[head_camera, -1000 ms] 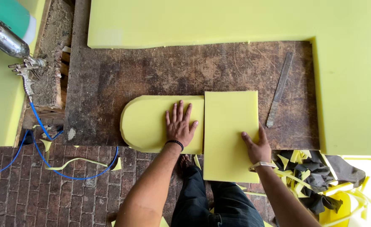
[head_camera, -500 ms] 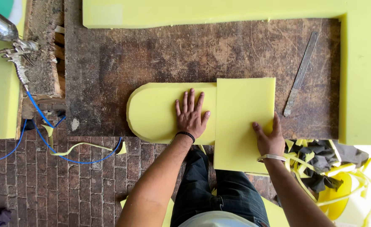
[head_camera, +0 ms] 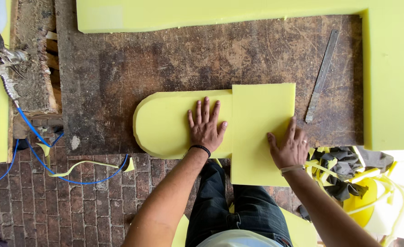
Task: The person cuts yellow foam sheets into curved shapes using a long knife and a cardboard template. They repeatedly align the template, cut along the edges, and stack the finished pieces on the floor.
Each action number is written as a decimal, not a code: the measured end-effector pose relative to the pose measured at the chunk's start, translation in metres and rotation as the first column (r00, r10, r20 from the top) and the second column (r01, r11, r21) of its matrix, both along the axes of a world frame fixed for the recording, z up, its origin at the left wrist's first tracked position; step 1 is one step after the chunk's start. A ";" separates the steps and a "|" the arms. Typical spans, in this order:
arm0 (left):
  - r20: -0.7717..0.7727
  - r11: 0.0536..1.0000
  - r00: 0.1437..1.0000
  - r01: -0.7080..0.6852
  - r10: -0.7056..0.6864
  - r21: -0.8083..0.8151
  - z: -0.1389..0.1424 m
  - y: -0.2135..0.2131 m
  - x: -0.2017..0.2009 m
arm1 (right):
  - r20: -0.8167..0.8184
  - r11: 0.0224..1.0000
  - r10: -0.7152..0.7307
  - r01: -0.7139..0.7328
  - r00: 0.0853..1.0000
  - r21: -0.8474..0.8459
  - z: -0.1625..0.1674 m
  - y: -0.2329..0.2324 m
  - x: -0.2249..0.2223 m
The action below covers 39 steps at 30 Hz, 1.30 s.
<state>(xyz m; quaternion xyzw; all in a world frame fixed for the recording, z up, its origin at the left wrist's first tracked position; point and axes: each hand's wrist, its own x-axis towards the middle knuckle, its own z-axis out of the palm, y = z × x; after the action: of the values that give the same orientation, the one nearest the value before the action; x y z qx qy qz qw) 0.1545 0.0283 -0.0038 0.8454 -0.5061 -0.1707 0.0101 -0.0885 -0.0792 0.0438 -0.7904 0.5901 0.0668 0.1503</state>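
Worn, dark wooden bench (head_camera: pixel 174 59) fills the view, brick floor below its front edge. At that front edge lies a rounded yellow foam piece (head_camera: pixel 165 121), with a rectangular foam slab (head_camera: pixel 261 119) overlapping its right end and overhanging the edge. Left hand (head_camera: pixel 205 130) rests flat, fingers spread, on the rounded piece; right hand (head_camera: pixel 290 147) presses open-palmed on the slab's right edge. A metal ruler (head_camera: pixel 322 75) lies just beside the slab.

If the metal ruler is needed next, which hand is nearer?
Probably the right hand: it rests on the square foam piece, close to the metal ruler. The left hand lies flat on the rounded foam piece, farther off.
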 end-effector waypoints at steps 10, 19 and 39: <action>0.046 0.996 0.998 -0.036 0.040 -0.081 0.001 -0.001 0.000 | 0.061 0.833 0.551 -0.545 0.832 -0.095 -0.022 -0.025 0.114; 0.071 0.999 0.997 -0.042 0.043 -0.013 0.004 -0.009 0.001 | -0.069 0.804 0.595 -0.593 0.801 0.053 -0.026 -0.037 0.136; 0.031 0.984 0.994 -0.096 0.102 -0.150 0.033 0.013 0.000 | 0.211 0.923 0.382 -0.384 0.900 -0.037 -0.020 -0.035 -0.001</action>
<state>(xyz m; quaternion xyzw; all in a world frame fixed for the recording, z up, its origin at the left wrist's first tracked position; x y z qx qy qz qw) 0.1546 0.0416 0.0288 0.8695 -0.4748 -0.1159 0.0716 -0.0893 -0.1143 0.0240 -0.8930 0.4035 0.0110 0.1989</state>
